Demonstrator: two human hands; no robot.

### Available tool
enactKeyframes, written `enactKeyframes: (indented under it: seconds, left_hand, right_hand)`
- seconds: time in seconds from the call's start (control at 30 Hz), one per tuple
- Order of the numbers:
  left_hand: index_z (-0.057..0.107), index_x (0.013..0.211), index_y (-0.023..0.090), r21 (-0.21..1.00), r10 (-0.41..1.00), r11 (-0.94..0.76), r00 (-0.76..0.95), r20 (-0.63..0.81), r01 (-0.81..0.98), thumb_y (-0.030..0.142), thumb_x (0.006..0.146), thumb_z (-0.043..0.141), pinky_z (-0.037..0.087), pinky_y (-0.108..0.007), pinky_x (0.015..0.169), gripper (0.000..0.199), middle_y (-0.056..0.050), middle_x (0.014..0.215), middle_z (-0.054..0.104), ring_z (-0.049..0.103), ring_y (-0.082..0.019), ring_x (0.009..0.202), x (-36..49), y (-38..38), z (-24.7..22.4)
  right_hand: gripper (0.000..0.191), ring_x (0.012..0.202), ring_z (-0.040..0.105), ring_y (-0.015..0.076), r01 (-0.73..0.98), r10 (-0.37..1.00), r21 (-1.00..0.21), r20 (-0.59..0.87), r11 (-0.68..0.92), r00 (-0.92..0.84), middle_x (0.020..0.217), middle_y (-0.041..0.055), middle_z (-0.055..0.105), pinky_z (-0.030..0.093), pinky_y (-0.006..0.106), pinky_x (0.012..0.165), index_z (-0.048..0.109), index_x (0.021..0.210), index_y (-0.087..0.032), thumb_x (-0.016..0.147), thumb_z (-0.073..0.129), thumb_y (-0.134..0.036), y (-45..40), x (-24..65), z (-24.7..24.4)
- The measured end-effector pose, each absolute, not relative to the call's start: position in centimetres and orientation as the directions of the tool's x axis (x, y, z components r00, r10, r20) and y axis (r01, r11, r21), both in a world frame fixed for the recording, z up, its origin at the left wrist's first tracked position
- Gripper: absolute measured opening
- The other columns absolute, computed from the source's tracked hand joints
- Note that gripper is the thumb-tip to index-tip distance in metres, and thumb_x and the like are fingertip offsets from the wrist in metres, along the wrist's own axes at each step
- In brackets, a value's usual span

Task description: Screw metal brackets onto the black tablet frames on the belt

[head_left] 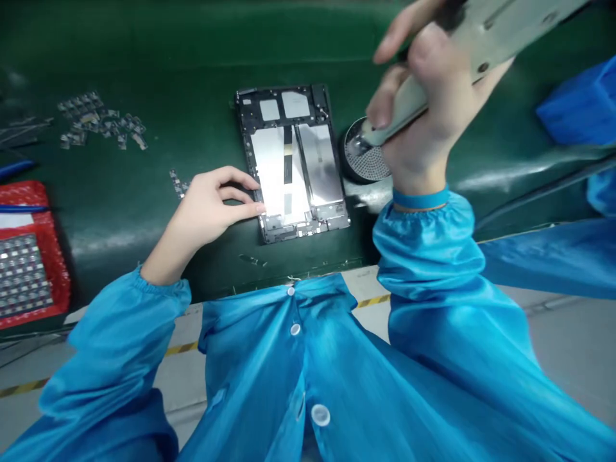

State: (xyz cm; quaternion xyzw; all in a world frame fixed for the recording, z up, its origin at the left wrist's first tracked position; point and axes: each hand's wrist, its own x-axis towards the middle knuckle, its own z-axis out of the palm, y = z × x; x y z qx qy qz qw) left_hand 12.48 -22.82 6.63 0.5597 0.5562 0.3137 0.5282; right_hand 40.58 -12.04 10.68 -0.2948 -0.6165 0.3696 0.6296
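An opened tablet (272, 167) lies on the green mat, its silvery plates, dark ribbon cable and battery exposed. My left hand (212, 202) steadies it, thumb and fingertips pressed against its left edge. In the air at upper right, my right hand (428, 109) is wrapped round a pale electric screwdriver (510, 38), with one finger held off the body. The screwdriver's nose points down and left over a round dark dish (373, 165) with a perforated metal top, just right of the tablet. Whether the bit touches the dish I cannot tell.
Small circuit parts (99, 122) lie heaped at the left, with one more (178, 185) beside my left wrist. A red bubble-wrap tray (58, 282) of parts stands at far left. A blue bin (580, 106) is at right, near a dark cable (543, 186). A small strip (253, 260) lies near the front edge.
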Motion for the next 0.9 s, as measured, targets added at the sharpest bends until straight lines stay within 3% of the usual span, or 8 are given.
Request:
enactKeyframes:
  seconds: [0.13, 0.33, 0.47, 0.67, 0.9]
  left_hand:
    - [0.081, 0.098, 0.021, 0.912, 0.940, 0.234, 0.162, -0.302, 0.338, 0.032, 0.067, 0.106, 0.068, -0.030, 0.078, 0.042, -0.006, 0.107, 0.082, 0.082, -0.025, 0.091, 12.6, -22.2, 8.0]
    - [0.078, 0.090, 0.022, 0.842, 0.875, 0.313, 0.210, -0.436, 0.440, 0.036, 0.060, 0.110, 0.066, -0.030, 0.071, 0.047, -0.004, 0.084, 0.081, 0.084, -0.031, 0.088, 12.7, -20.9, 10.0]
    - [0.078, 0.094, 0.023, 0.847, 0.888, 0.305, 0.190, -0.418, 0.436, 0.036, 0.066, 0.110, 0.066, -0.030, 0.075, 0.044, -0.003, 0.092, 0.081, 0.083, -0.027, 0.091, 12.5, -21.1, 9.8]
    - [0.078, 0.100, 0.025, 0.847, 0.889, 0.287, 0.204, -0.409, 0.446, 0.038, 0.072, 0.108, 0.067, -0.033, 0.082, 0.043, -0.002, 0.100, 0.080, 0.083, -0.027, 0.097, 12.3, -21.6, 9.5]
    - [0.077, 0.102, 0.025, 0.826, 0.886, 0.290, 0.190, -0.422, 0.484, 0.038, 0.076, 0.104, 0.066, -0.034, 0.083, 0.039, -0.003, 0.102, 0.081, 0.083, -0.028, 0.099, 12.7, -21.7, 10.0]
  right_hand:
    - [0.067, 0.048, 0.032, -0.0024, -0.227, 0.766, -0.739, 0.641, 0.634, 0.053, 0.076, -0.0070, 0.044, 0.020, 0.016, 0.040, 0.028, 0.116, -0.016, 0.088, 0.073, -0.057, -9.5, 43.3, 8.3]
    - [0.061, 0.061, 0.048, -0.0044, -0.306, 0.760, -0.710, 0.645, 0.634, 0.078, 0.085, -0.0048, 0.049, 0.030, 0.010, 0.044, 0.036, 0.125, -0.017, 0.087, 0.075, -0.045, -9.7, 43.0, 6.8]
    - [0.061, 0.061, 0.050, -0.0056, -0.283, 0.764, -0.721, 0.642, 0.632, 0.072, 0.082, -0.0058, 0.044, 0.033, 0.005, 0.048, 0.036, 0.127, -0.016, 0.088, 0.072, -0.046, -9.4, 43.2, 6.1]
    - [0.089, 0.064, 0.050, -0.0061, -0.242, 0.779, -0.746, 0.622, 0.621, 0.083, 0.085, -0.0082, 0.053, 0.030, 0.003, 0.047, 0.027, 0.142, -0.018, 0.083, 0.077, -0.059, -9.5, 43.1, 5.6]
    - [0.075, 0.062, 0.048, -0.0048, -0.271, 0.793, -0.756, 0.607, 0.596, 0.051, 0.087, -0.0073, 0.053, 0.033, 0.007, 0.045, 0.027, 0.140, -0.017, 0.089, 0.073, -0.046, -9.9, 43.4, 5.8]
